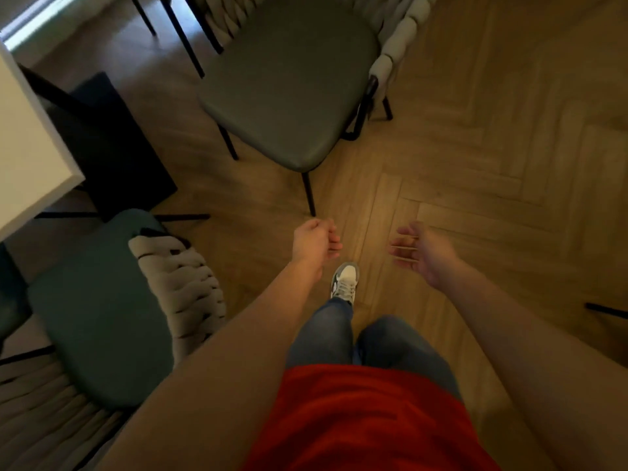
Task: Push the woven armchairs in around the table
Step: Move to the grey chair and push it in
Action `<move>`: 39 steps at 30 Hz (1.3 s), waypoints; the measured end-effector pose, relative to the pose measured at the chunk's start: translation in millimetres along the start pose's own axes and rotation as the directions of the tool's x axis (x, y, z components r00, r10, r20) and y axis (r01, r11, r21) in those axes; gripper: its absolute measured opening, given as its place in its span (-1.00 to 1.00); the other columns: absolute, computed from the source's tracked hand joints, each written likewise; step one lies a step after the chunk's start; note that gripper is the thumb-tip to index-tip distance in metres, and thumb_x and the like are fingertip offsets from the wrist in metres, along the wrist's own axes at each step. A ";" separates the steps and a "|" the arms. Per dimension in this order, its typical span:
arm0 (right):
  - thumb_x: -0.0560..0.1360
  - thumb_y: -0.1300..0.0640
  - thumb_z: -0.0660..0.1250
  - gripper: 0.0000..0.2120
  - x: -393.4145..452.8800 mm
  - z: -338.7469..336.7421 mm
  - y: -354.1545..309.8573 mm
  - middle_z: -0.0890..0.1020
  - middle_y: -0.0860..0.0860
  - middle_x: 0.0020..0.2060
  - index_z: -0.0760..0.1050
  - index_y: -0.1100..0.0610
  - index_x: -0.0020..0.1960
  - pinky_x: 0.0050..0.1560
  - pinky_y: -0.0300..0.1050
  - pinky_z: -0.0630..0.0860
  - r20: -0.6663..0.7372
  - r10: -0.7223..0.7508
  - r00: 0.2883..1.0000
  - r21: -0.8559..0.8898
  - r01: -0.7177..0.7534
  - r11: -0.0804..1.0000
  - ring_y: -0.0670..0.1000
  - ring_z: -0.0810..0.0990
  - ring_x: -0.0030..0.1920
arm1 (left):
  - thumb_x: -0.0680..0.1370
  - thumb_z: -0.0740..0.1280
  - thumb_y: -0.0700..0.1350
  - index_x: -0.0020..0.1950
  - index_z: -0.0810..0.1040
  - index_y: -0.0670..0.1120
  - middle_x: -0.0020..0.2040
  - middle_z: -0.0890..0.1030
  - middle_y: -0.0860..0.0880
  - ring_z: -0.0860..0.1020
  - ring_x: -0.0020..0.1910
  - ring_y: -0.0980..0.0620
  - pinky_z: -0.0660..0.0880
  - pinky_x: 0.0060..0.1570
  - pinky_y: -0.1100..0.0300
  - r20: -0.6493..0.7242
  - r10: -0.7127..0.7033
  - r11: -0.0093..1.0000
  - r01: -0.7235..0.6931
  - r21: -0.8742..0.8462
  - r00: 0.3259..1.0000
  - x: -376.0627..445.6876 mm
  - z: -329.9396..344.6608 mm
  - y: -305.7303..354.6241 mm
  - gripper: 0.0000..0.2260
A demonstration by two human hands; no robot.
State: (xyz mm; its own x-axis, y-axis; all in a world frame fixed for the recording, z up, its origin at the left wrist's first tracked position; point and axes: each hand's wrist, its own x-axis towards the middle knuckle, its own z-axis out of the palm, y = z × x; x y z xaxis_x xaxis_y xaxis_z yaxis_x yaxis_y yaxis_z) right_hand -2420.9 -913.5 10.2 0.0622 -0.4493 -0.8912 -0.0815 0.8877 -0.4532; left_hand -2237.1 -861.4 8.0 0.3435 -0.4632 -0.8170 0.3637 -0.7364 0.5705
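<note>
A woven armchair [289, 86] with a grey-green seat and pale braided back stands ahead of me on the floor, away from the white table [30, 147] at the left edge. A second armchair [102, 307] with a teal seat and pale woven arm sits at my lower left, partly under the table's corner. My left hand [316, 241] hangs in front of me with loosely curled fingers and holds nothing. My right hand [418, 251] is spread, palm turned inward, also holding nothing. Both hands are short of the far chair's front leg.
Herringbone wood floor [492, 147] stretches to the right. A dark table base [112, 144] stands under the tabletop. More black chair legs [183, 32] show at the top left. A black leg tip [608, 309] pokes in at the right edge. My foot [345, 280] steps forward.
</note>
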 end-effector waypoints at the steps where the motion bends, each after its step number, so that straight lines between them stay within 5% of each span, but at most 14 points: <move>1: 0.66 -0.02 0.10 -0.70 4.3 -4.8 -13.6 0.58 0.09 -0.14 0.46 0.17 0.14 -0.13 -0.04 0.53 -0.003 -0.006 1.000 -0.003 0.006 1.000 0.05 0.59 -0.17 | 0.64 0.22 -0.15 -0.13 0.50 -0.12 -0.31 0.53 -0.07 0.52 -0.35 0.02 0.51 -0.28 0.14 0.006 0.005 1.000 -0.005 0.006 1.000 5.2 10.8 11.5 -0.83; 8: 0.64 0.00 0.12 -0.75 42.3 -33.1 -106.4 0.58 0.07 -0.17 0.47 0.15 0.10 -0.16 -0.08 0.51 -0.017 -0.025 1.000 0.034 0.025 0.999 0.02 0.59 -0.19 | 0.64 0.22 -0.14 -0.12 0.50 -0.12 -0.29 0.52 -0.08 0.52 -0.32 0.01 0.53 -0.23 0.11 0.037 0.016 1.000 -0.017 0.012 0.999 38.1 82.4 86.7 -0.83; 14: 0.62 0.11 0.18 -0.86 79.5 -57.3 -197.3 0.58 0.07 -0.18 0.47 0.14 0.06 -0.24 -0.12 0.48 -0.088 -0.210 0.974 -0.015 0.210 0.978 0.00 0.57 -0.24 | 0.64 0.23 -0.11 -0.10 0.51 -0.11 -0.26 0.54 -0.08 0.55 -0.29 0.00 0.54 -0.26 0.11 -0.017 -0.008 1.000 0.008 -0.005 1.000 77.8 142.7 142.8 -0.83; 24: 0.62 0.04 0.21 -0.85 148.4 -100.6 -347.6 0.61 0.07 -0.07 0.47 0.09 0.10 -0.09 -0.02 0.53 0.130 -0.232 0.964 -0.343 0.263 0.902 0.05 0.61 -0.10 | 0.63 0.25 -0.09 -0.02 0.53 -0.14 -0.22 0.56 -0.10 0.57 -0.25 -0.02 0.55 -0.24 0.09 -0.155 -0.073 0.976 0.038 -0.214 0.985 120.0 241.9 231.8 -0.86; 39: 0.61 0.00 0.22 -0.90 272.6 -33.9 -553.0 0.62 0.12 -0.01 0.47 -0.01 -0.03 -0.04 0.02 0.57 0.341 -0.100 0.935 -0.654 0.312 0.689 0.08 0.62 -0.08 | 0.64 0.25 -0.11 -0.05 0.54 -0.16 -0.31 0.57 -0.09 0.56 -0.36 0.01 0.53 -0.38 0.16 -0.324 -0.212 0.856 0.015 -0.516 0.922 223.9 288.3 358.4 -0.84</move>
State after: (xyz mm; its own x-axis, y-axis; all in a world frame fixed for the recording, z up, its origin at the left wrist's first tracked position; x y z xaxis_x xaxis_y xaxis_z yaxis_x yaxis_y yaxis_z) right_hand -2392.6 -1530.3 17.2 0.4053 -0.4743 -0.7815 -0.6875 0.4053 -0.6025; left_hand -2279.5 -1371.2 5.1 0.5205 -0.1111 -0.8466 0.7635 -0.3833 0.5198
